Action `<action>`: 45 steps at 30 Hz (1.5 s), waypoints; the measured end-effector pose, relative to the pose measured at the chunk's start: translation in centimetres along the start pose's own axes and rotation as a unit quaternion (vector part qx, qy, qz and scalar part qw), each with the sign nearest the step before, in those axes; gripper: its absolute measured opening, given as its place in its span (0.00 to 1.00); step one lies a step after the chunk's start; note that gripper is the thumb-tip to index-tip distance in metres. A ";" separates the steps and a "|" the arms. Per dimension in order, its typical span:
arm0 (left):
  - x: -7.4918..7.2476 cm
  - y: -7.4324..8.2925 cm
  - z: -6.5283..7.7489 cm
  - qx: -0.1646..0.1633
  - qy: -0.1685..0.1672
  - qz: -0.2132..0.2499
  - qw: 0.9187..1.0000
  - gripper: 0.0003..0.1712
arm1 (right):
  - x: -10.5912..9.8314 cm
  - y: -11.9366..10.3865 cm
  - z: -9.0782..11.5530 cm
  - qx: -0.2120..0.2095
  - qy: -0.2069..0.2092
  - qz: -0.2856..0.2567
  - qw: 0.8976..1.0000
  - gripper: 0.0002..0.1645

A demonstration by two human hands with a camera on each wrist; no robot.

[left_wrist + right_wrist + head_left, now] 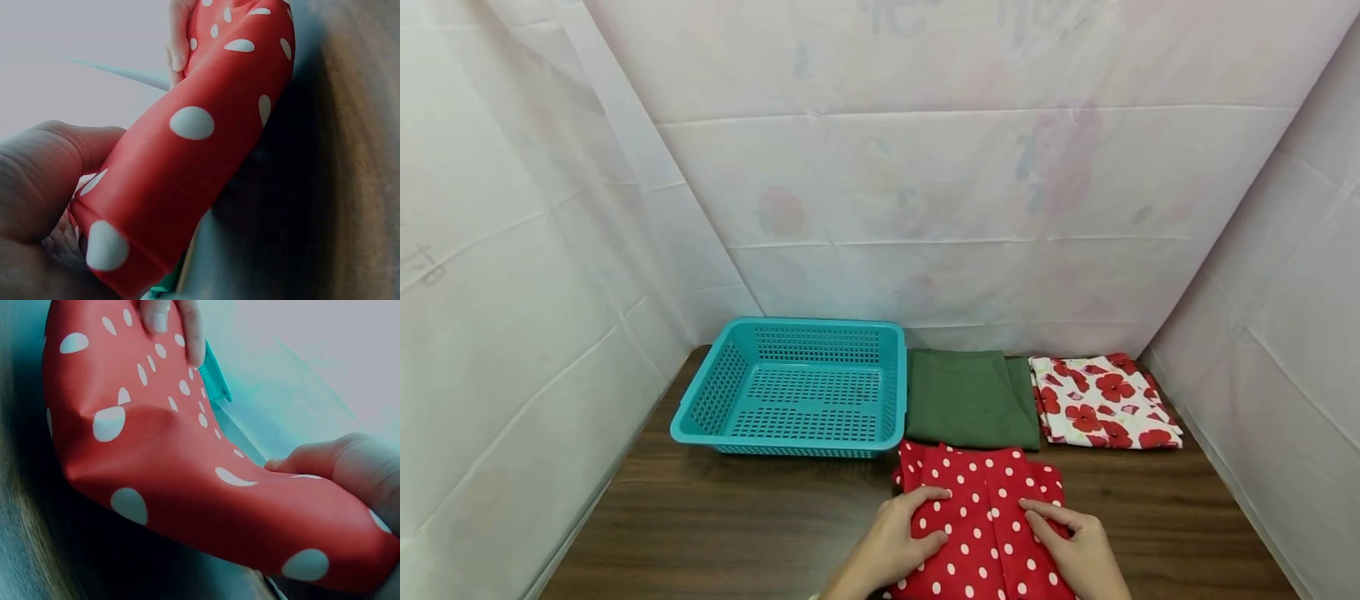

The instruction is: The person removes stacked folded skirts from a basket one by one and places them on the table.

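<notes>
A folded red cloth with white polka dots (973, 517) is between my two hands at the front of the table. My left hand (891, 537) grips its left side, the thumb apart from the forefinger on top. In the left wrist view the left thumb (94, 144) lies along the rolled edge, with the other fingers mostly hidden. My right hand (1078, 546) holds the right side, thumb and forefinger close together on the dotted fabric. The right thumb (312, 459) presses the cloth's top in the right wrist view; its remaining fingers are hidden.
A turquoise plastic basket (805, 448) with nothing in it stands at the back left. Beside it lies a folded green cloth (966, 400), then a folded white cloth with red flowers (1097, 404). White printed sheets (925, 183) enclose the dark wooden table (722, 525).
</notes>
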State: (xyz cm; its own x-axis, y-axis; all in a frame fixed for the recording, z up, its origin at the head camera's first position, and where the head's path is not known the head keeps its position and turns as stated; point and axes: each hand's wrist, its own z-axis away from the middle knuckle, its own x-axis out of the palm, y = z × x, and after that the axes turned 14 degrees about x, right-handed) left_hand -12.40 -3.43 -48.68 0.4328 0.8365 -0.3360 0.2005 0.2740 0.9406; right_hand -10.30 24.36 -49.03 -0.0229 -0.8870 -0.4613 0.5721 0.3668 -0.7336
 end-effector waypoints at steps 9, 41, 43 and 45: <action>0.2 -1.0 0.1 -0.008 0.022 -0.065 0.998 0.31 | -0.3 0.6 -1.1 -0.033 -0.003 -0.007 0.999 0.21; -0.2 -2.6 -2.9 -0.012 0.018 -0.106 0.994 0.31 | -1.0 0.5 -5.1 -0.086 -0.035 0.050 0.994 0.18; -0.2 -2.6 -3.0 -0.011 0.019 -0.109 0.994 0.31 | -1.0 0.4 -5.2 -0.087 -0.031 0.055 0.994 0.18; -0.3 -2.6 -3.0 -0.016 0.022 -0.102 0.994 0.31 | -0.9 0.4 -5.3 -0.090 -0.029 0.059 0.994 0.17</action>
State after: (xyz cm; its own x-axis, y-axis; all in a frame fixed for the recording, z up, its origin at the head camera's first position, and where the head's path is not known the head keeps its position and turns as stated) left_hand -15.68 -2.96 -50.91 0.3469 0.7819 -0.5179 0.2523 0.4541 0.8545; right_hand -14.38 26.80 -51.53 0.0853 -0.8473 -0.5243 0.4122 0.5091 -0.7556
